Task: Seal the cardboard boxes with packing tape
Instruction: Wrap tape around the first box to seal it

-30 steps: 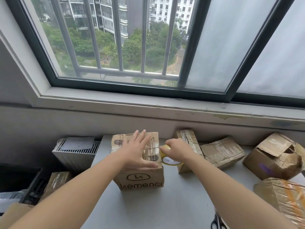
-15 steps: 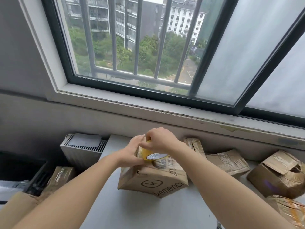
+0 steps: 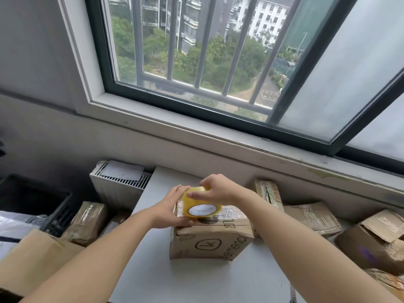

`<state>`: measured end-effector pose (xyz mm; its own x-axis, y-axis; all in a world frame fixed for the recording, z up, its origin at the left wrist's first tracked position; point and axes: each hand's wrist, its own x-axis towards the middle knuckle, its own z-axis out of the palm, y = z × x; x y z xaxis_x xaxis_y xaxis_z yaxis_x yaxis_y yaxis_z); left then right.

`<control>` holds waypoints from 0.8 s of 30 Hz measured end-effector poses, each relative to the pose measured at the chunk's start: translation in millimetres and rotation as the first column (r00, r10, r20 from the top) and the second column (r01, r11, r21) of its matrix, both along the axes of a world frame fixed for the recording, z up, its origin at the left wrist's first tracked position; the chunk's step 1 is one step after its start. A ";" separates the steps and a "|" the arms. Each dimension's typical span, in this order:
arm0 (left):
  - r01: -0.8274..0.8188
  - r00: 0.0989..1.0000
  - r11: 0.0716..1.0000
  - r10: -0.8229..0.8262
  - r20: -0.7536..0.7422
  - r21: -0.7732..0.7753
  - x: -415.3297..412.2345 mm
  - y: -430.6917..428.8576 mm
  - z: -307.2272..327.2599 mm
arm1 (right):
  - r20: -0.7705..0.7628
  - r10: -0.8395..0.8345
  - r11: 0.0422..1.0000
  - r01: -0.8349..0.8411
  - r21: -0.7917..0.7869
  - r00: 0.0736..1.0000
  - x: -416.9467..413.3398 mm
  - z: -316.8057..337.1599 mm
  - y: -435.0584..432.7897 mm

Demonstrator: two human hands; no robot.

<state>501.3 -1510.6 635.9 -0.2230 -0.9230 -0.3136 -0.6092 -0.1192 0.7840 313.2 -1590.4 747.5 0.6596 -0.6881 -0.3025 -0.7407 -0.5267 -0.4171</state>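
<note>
Two hands meet over one cardboard box (image 3: pixel 209 239) standing on the pale bench (image 3: pixel 196 283) below a barred window (image 3: pixel 196 62). Printed on the box's near face is a circled "k" and, beneath it, letters reading "emenci"; whatever starts the word runs off the lower edge. Print on the taped top is turned sideways and cannot be read.

On that top, toward its left end, sits the yellow tape roll (image 3: pixel 202 204). Its white core label carries writing too blurred to make out. The right hand (image 3: pixel 218 189) comes in from the right and grips the roll from above, fingers curled over its rim. The left hand (image 3: pixel 172 209) lies against the box's upper left corner with fingers fairly straight and the thumb along the near top edge, holding nothing; its fingertips are hidden behind the roll. Whether a strip of tape is pulled free cannot be seen.

Several other boxes (image 3: pixel 312 217) wrapped in tape lie along the wall to the right, one cut off by the frame's edge. A white radiator (image 3: pixel 118 184) stands left of the bench.
</note>
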 end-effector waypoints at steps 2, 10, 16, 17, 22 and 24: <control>0.007 1.000 1.000 -0.008 0.014 0.003 3.5 0.6 -3.9 | -0.080 -0.003 0.998 -0.003 -0.068 0.997 -12.5 3.7 -8.1; 0.044 0.998 0.998 -0.046 0.049 0.039 8.1 -5.0 -3.8 | -0.199 -0.125 0.982 0.093 -0.163 0.972 -107.6 12.4 -43.4; 0.048 0.998 0.998 -0.050 0.046 0.048 10.2 -8.4 -6.9 | -0.367 -0.228 0.968 0.170 -0.183 0.902 -162.5 -4.8 -40.9; 0.048 0.998 0.997 -0.051 0.047 0.053 10.4 -8.6 -7.7 | -0.377 -0.238 0.969 0.191 -0.158 0.895 -166.4 -15.7 -39.0; 0.038 0.997 0.997 -0.043 0.071 0.071 13.1 -3.0 -6.6 | -0.303 -0.204 0.977 0.215 0.000 0.931 -168.2 -42.5 -33.6; 0.035 0.996 0.997 -0.041 0.079 0.073 11.3 -2.9 -4.4 | -0.278 -0.194 0.976 0.214 0.044 0.941 -167.0 -39.0 -35.2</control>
<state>512.5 -1513.5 631.4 -0.2290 -0.8889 -0.3969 -0.6748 -0.1489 0.7228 146.1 -1625.6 708.5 0.3936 -0.7688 -0.5039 -0.9193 -0.3280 -0.2177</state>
